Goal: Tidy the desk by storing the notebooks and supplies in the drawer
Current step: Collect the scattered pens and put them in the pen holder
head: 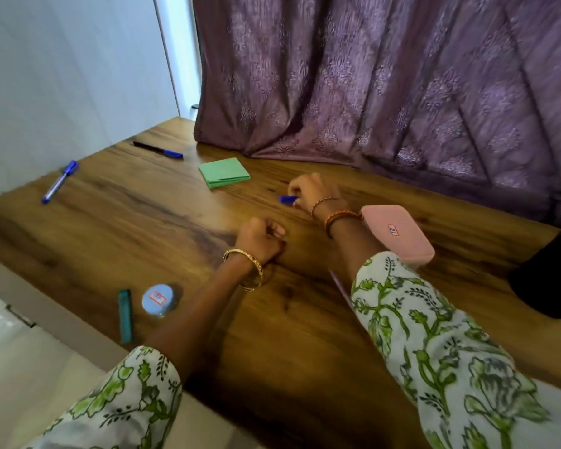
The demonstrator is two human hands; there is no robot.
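My right hand (pixel 311 192) curls round a small blue pen or cap (pixel 287 199) on the wooden desk (pixel 127 215), only its blue end showing. My left hand (pixel 261 238) is fisted near the desk's middle, and nothing shows in it. A green stack of notes (pixel 223 172) lies just beyond my right hand. One blue pen (pixel 59 182) lies at the far left, another dark pen with a blue cap (pixel 158 150) near the back. A pink case (pixel 399 233) sits beside my right wrist. A teal strip (pixel 125 315) and a round blue-lidded tub (pixel 158 299) rest near the front edge.
A purple curtain (pixel 386 92) hangs along the desk's back and drapes onto it. A white wall (pixel 62 76) borders the left side. A dark object (pixel 551 280) sits at the right edge. A handle (pixel 20 315) shows on the pale front below the desk.
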